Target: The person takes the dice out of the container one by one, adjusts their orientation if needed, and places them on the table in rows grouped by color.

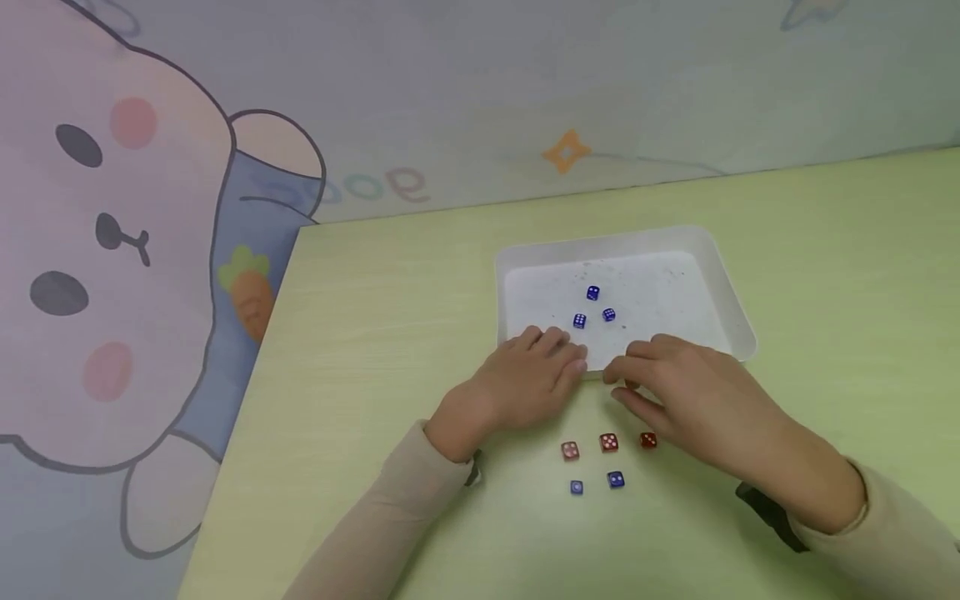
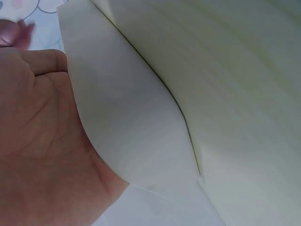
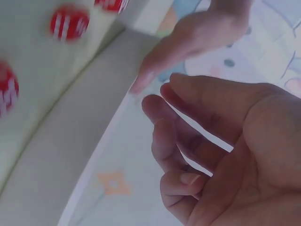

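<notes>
In the head view the white tray (image 1: 716, 279) sat on the green table (image 1: 375, 333) with 3 blue dice (image 1: 592, 293) inside it. The left hand (image 1: 525, 379) lay flat on the tray's near rim, fingers straight and holding nothing. The right hand (image 1: 693, 396) hovered just beside that rim, fingers loosely extended and relaxed; it hid part of the rim, and whether it touched the tray could not be made out. On the near side of the tray lay 3 red dice (image 1: 609, 442), the rightmost partly covered by the right hand, and nearer still 2 more blue dice (image 1: 615, 479).

The left wrist view showed only the left palm (image 2: 42, 150) against the tray's pale wall (image 2: 127, 117); no dice appeared, and the fingers were cut off.

The right wrist view showed what the head view did not: the right hand's (image 3: 225, 155) empty palm, fingers slightly curled, gripping nothing. Blurred red dice (image 3: 69, 22) sat beyond the tray's rim (image 3: 70, 141), cut off at the frame edge, pips unreadable
</notes>
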